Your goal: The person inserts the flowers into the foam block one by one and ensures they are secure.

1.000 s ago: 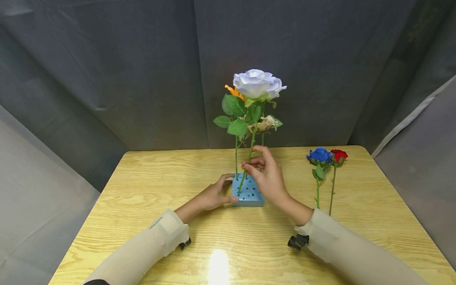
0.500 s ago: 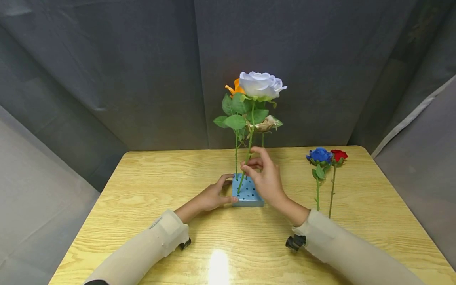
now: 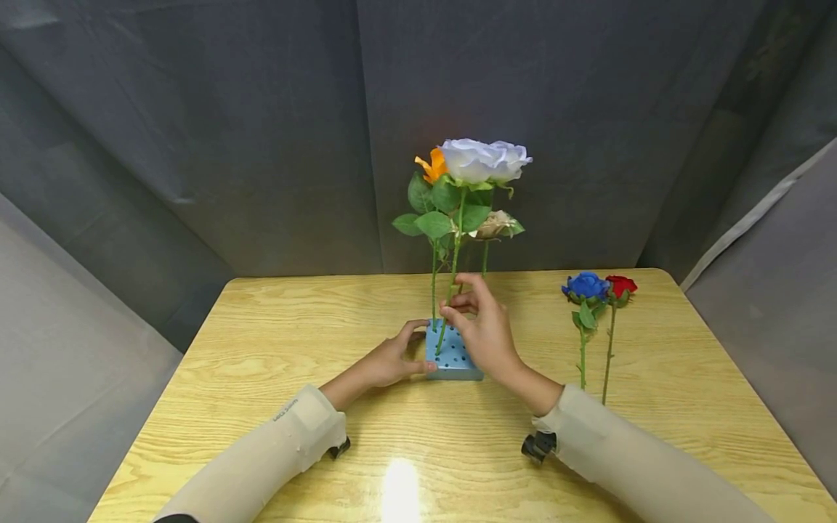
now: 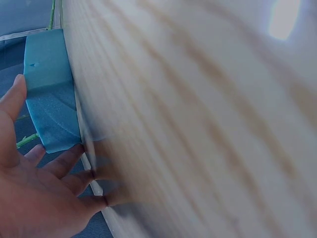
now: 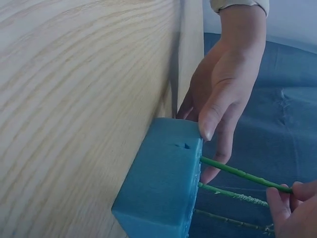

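A blue foam block (image 3: 453, 373) dotted with holes sits on the table. My left hand (image 3: 392, 357) grips its left side, thumb at the front and fingers at the back, as the left wrist view (image 4: 49, 198) also shows. My right hand (image 3: 487, 330) pinches the green stem (image 3: 455, 250) of a pale white rose (image 3: 467, 161) between thumb and fingertips. That stem's lower end meets a hole in the block's top, leaning slightly. Behind it, an orange flower (image 3: 434, 167) and a beige rose (image 3: 495, 224) stand upright, and another white bloom (image 3: 512, 161) overlaps the held one.
On the right of the wooden table (image 3: 294, 312) lie a blue rose (image 3: 586, 285) and a red rose (image 3: 621, 285), their stems toward the right sleeve (image 3: 628, 447). A grey curtain (image 3: 261, 145) hangs behind the table.
The held rose has tilted a little more upright, its bloom shifting right and slightly down. My right hand has moved slightly left and down with the stem. The left hand has stayed still.
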Tool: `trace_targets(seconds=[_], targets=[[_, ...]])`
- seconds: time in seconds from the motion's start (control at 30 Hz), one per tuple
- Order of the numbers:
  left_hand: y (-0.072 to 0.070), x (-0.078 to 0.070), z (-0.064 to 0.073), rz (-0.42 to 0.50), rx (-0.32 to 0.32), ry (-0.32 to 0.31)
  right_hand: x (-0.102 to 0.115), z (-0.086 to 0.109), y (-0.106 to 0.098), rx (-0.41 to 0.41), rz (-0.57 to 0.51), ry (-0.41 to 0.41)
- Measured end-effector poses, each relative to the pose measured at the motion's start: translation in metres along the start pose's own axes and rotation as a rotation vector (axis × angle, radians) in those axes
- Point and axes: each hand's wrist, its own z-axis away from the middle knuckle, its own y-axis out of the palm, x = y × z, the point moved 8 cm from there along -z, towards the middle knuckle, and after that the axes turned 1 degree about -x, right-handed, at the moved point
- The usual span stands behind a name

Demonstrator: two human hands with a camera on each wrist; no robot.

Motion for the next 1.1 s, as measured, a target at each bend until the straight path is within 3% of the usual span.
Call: trace_targets(seconds=[0.73,1.1], targets=[[0.001,0.001,0.001,0.009,0.015,-0.003,-0.020,0.012,0.017,0.088,0.093,0.046],[0.002,0.001,0.001,0.011,0.018,0.000,-0.022,0.013,0.017,0.093,0.071,0.059]])
